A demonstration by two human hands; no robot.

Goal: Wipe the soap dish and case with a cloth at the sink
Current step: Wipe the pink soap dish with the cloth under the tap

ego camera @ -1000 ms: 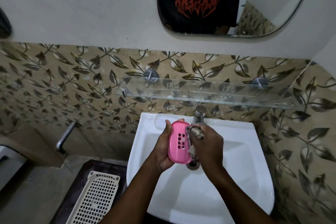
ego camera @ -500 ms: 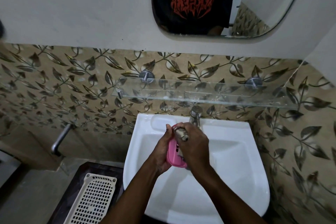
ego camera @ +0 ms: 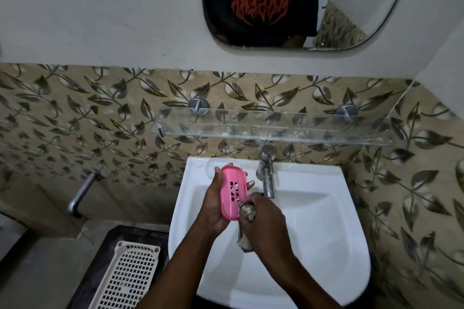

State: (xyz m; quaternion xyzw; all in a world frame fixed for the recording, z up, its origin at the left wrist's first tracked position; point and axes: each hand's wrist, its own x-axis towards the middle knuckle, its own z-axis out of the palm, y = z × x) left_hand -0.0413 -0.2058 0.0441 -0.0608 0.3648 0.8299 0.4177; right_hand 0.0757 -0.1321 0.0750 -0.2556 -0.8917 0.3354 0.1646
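Note:
My left hand holds a pink oval soap dish upright over the white sink, its slotted face turned toward me. My right hand grips a bunched grey cloth and presses it against the dish's lower right edge. A tail of the cloth hangs below my right hand. The soap case is not in view.
A steel tap stands at the back of the basin, just right of the dish. A glass shelf runs along the leaf-patterned tiles above, under a mirror. A cream plastic basket lies at lower left; a metal pipe juts from the left wall.
My right hand with the cloth slid down from the top of the dish to its lower right edge, uncovering the slotted pink face. The camera shifted slightly.

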